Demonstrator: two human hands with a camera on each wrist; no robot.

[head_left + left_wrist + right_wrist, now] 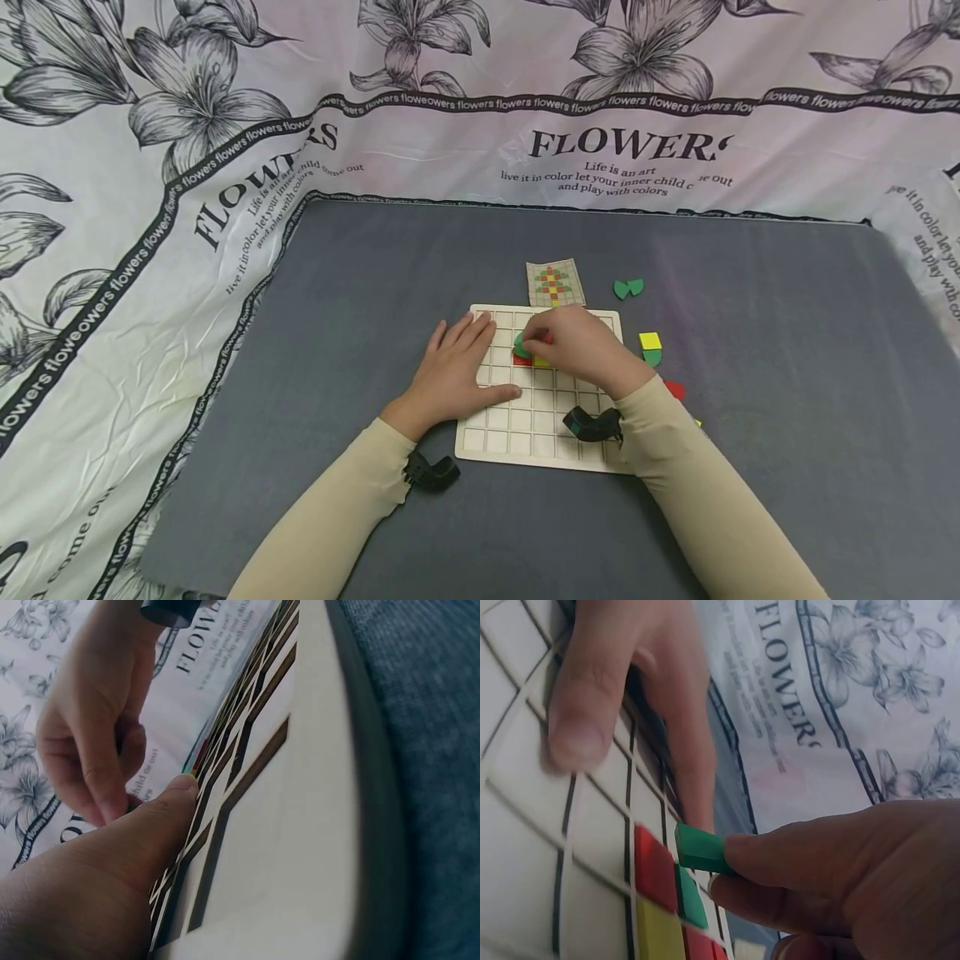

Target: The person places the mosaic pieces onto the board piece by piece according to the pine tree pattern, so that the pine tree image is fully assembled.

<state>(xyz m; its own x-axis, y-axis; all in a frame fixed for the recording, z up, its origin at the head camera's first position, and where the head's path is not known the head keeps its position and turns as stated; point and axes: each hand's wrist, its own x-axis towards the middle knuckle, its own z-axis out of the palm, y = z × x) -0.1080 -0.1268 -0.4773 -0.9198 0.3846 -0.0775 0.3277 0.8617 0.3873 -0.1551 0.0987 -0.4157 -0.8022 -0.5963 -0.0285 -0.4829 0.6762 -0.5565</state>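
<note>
A pale wooden board (498,443) marked with a grid of squares lies on the dark table. My left hand (448,377) rests on its left side, fingers spread and thumb (581,735) extended over the squares. Between thumb and finger, my right hand (588,346) pinches a small green tile (701,850) with a curved edge, just above the board. Below it, a red tile (654,871), a green tile (690,896) and a yellow tile (658,934) sit in the grid. In the head view my right hand partly covers these tiles.
A pattern card (555,283) with a coloured design lies at the board's far edge. To the right are two green pieces (628,288), a yellow tile (650,341), another green piece (652,357) and a red tile (676,390). Flower-printed cloth (420,150) surrounds the table.
</note>
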